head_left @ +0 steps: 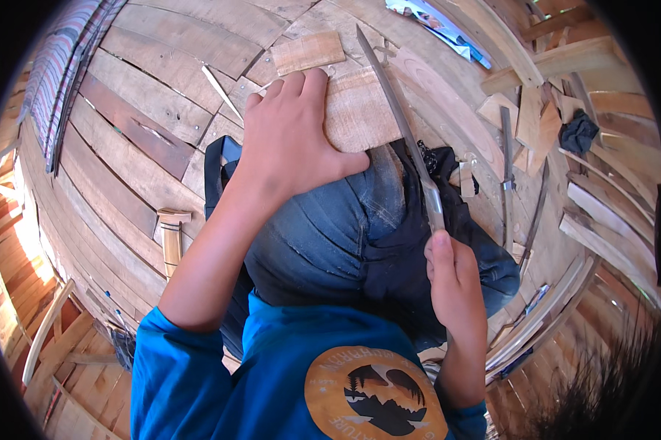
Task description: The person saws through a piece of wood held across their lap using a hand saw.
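My left hand (290,136) grips a flat wooden board (361,110) at its left side, thumb stretched along the near edge and fingers over the far part. The board sits over my knees, against my dark blue jeans (323,220). In my right hand (453,275) is the handle of a long, narrow knife (411,141). Its dark blade slants up and away to the left, along the board's right edge. Whether the blade touches the wood I cannot tell. Just beyond my left fingers lies a small wood piece (308,53).
A plank floor (147,81) surrounds me. Another long metal blade (507,143) lies to the right, near wood offcuts (539,136) and a dark cloth (578,132). A striped cloth (67,70) is at far left. Beside my left arm stands a small wooden piece (172,242).
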Tool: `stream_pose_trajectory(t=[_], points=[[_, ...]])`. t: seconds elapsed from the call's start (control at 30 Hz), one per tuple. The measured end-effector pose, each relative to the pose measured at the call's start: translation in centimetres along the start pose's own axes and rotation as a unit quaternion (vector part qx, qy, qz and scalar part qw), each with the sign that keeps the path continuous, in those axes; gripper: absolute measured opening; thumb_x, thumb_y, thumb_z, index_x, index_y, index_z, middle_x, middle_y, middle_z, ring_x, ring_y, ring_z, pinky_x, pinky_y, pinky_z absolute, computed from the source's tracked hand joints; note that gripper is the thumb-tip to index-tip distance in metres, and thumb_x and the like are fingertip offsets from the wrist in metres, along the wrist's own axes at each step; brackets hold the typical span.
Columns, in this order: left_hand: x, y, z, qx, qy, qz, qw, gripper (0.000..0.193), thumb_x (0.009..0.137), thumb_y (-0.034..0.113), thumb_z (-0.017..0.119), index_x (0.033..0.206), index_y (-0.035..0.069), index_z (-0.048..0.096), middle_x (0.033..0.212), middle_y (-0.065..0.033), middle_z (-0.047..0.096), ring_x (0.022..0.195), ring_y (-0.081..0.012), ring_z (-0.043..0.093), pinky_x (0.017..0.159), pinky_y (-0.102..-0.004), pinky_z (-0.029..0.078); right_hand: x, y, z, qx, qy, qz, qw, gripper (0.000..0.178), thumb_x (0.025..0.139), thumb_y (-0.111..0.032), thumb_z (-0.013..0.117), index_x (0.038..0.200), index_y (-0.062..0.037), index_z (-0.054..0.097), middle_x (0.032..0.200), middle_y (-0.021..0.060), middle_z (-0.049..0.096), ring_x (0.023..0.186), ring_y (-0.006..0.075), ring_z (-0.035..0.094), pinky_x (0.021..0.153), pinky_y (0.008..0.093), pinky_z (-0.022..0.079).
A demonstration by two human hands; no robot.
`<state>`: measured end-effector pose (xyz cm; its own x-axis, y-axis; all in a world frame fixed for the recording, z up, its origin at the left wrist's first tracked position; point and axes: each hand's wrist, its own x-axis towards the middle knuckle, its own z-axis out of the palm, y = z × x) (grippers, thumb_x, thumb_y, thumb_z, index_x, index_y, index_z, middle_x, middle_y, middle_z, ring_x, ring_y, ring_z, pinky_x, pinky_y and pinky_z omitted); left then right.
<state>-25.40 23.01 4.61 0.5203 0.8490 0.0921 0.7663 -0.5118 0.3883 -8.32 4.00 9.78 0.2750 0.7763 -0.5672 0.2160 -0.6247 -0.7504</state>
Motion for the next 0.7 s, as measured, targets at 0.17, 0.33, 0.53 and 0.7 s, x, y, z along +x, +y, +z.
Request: stream_pose_trajectory(t=[0.17, 0.33, 0.53, 0.7], points=[[0.0, -0.6, 0.1, -0.013, 0.016, -0.012, 1.000, 0.077, 0.053, 0.044, 0.074, 0.110, -0.005, 0.054, 0.094, -0.0213, 0.062, 0.092, -0.0406, 0.062, 0.080, -0.0454, 0.050, 4.2, -1.7, 0.9, -0.041, 0.001, -0.013, 0.999, 0.049, 0.107, -0.043, 0.040, 0.071, -0.0087, 0.045, 0.066, -0.0068, 0.035, 0.058, 0.0042, 0.030, 0.050, 0.0246, 0.025], [0.1, -0.9, 0.5, -0.041, 0.022, -0.038, 0.998, 0.078, 0.053, 0.043, 0.074, 0.111, -0.005, 0.054, 0.094, -0.0214, 0.063, 0.092, -0.0414, 0.062, 0.080, -0.0448, 0.051, 1.2, -0.5, -0.7, -0.029, -0.003, 0.001, 1.000, 0.048, 0.107, -0.042, 0.039, 0.074, -0.0085, 0.046, 0.067, -0.0068, 0.035, 0.058, 0.0039, 0.029, 0.050, 0.0238, 0.024], [-0.2, -0.4, 0.2, -0.006, 0.028, 0.023, 0.999, 0.082, 0.053, 0.044, 0.074, 0.115, -0.005, 0.054, 0.096, -0.0229, 0.064, 0.092, -0.0408, 0.063, 0.082, -0.0447, 0.051, 0.8, 0.0, 0.3, 0.010, -0.012, 0.004, 1.000, 0.047, 0.107, -0.040, 0.037, 0.074, -0.0087, 0.045, 0.065, -0.0069, 0.034, 0.057, 0.0036, 0.029, 0.049, 0.0232, 0.024], [0.1, -1.0, 0.5, -0.031, 0.017, -0.023, 0.999, 0.075, 0.052, 0.049, 0.075, 0.104, -0.003, 0.057, 0.093, -0.0195, 0.064, 0.096, -0.0367, 0.064, 0.083, -0.0459, 0.048, 3.7, -1.4, 0.9, -0.010, -0.002, -0.014, 1.000, 0.048, 0.107, -0.042, 0.039, 0.073, -0.0087, 0.045, 0.065, -0.0061, 0.035, 0.057, 0.0043, 0.030, 0.050, 0.0242, 0.024]])
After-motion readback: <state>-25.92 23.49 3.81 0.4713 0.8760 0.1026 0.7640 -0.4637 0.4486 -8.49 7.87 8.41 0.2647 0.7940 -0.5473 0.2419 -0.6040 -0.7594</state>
